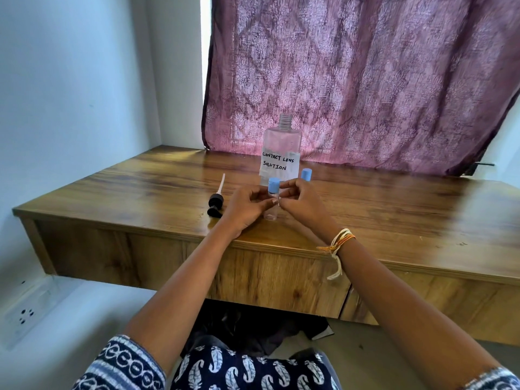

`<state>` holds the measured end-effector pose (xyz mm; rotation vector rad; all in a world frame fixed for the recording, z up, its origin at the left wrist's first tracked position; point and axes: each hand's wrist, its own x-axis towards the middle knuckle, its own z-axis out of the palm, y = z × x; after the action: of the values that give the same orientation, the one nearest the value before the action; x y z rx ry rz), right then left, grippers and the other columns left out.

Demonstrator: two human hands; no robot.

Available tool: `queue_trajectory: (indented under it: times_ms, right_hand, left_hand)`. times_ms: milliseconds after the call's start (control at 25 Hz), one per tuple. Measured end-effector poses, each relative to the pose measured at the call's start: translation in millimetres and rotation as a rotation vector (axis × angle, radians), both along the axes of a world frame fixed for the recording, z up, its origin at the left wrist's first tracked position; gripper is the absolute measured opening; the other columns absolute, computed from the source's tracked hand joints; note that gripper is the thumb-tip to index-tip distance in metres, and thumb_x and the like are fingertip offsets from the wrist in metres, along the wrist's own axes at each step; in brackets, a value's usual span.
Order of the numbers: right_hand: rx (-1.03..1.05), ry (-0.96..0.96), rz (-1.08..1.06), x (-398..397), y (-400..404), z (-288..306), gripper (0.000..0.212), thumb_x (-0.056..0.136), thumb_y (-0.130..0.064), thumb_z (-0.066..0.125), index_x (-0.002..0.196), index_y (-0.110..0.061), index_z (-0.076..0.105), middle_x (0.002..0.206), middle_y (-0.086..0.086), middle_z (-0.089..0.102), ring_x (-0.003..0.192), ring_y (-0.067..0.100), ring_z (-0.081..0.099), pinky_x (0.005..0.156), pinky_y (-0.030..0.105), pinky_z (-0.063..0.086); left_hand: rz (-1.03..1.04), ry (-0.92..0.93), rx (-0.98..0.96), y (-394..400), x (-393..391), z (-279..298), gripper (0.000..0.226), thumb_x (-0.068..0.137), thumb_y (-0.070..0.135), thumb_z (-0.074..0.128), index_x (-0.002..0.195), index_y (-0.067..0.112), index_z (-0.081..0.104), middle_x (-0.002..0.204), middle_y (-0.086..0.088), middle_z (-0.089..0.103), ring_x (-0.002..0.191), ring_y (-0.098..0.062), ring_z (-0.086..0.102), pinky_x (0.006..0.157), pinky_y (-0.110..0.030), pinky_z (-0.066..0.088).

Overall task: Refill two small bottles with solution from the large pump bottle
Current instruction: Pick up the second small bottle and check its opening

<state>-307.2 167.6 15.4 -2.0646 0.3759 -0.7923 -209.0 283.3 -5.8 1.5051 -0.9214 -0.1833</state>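
Just before the large clear plastic bottle labelled "CONTACT LENS SOLUTION" (pixel 281 153), uncapped, both hands gripped one small clear bottle with light-blue cap (pixel 273 197): left hand (pixel 247 208) on body, right hand (pixel 302 202) near cap. Second blue-capped bottle (pixel 306 174) stood right of the landmark; black pump head (pixel 216 202) lay left.

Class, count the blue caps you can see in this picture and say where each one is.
2. One blue cap tops the small bottle held between both hands; the other is behind the right hand, beside the large bottle, its bottle hidden.
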Motion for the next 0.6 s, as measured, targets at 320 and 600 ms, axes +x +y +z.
queue_trajectory:
  times_ms: [320,600]
  right_hand:
    - [-0.171,-0.117,-0.057,9,6,20,0.034,0.068,-0.026,0.086,0.092,-0.009,0.068,0.076,0.0,0.063,0.068,0.007,0.056,0.064,0.015,0.047]
    - [-0.176,-0.098,-0.087,12,6,21,0.037,0.062,-0.029,0.088,0.086,-0.009,0.069,0.078,0.002,0.071,0.071,0.01,0.067,0.063,0.017,0.053]
  left_hand:
    - [0.008,-0.022,0.033,1,-1,0,0.026,0.083,0.011,0.071,0.107,0.0,0.07,0.103,-0.017,0.073,0.104,-0.03,0.068,0.098,-0.052,0.049]
    - [-0.027,-0.001,-0.006,1,1,-3,0.023,0.073,0.016,0.081,0.094,0.011,0.075,0.092,-0.013,0.076,0.093,-0.028,0.071,0.092,-0.052,0.054]
